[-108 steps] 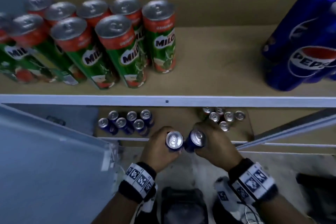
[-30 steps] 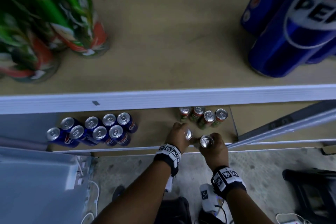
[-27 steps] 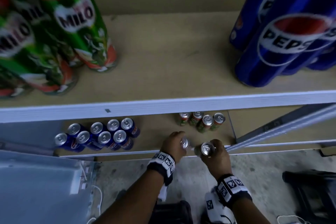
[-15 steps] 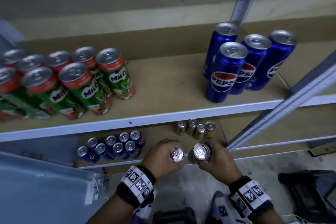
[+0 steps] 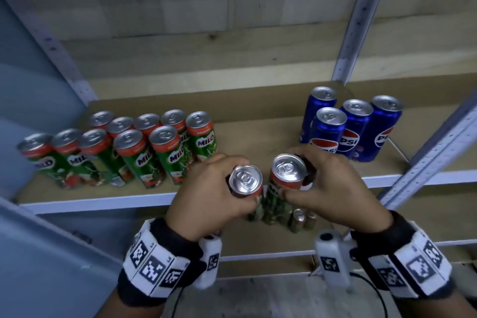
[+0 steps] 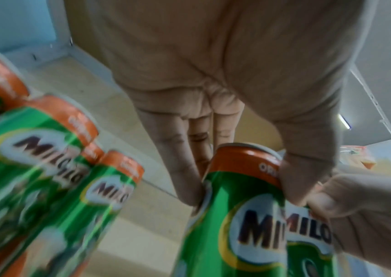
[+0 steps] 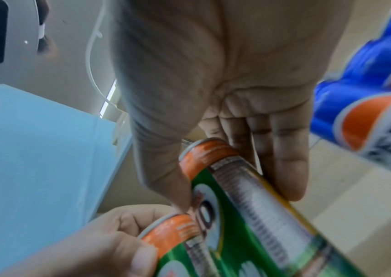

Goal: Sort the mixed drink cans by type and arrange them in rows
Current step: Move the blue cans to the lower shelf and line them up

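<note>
My left hand (image 5: 219,188) grips a green Milo can (image 5: 245,179) by its orange top band, and the left wrist view shows the same can (image 6: 237,215) held by thumb and fingers. My right hand (image 5: 322,183) holds a second Milo can (image 5: 286,173) beside it, also in the right wrist view (image 7: 248,196). Both cans hang side by side in front of the upper shelf's white edge (image 5: 103,201). Several Milo cans (image 5: 144,147) stand in rows on the shelf's left. Several blue Pepsi cans (image 5: 353,126) stand on its right.
Bare brown shelf board (image 5: 258,137) lies between the Milo and Pepsi groups. A slanted metal upright (image 5: 428,152) crosses on the right, and a grey post (image 5: 356,23) stands behind the Pepsi cans. A few Milo cans (image 5: 302,219) stand on the lower shelf. A blue panel (image 5: 38,253) is at left.
Both hands have risen from the lower shelf to the upper shelf's edge, each carrying a Milo can. The head view has tilted up, so the upper shelf fills the frame.
</note>
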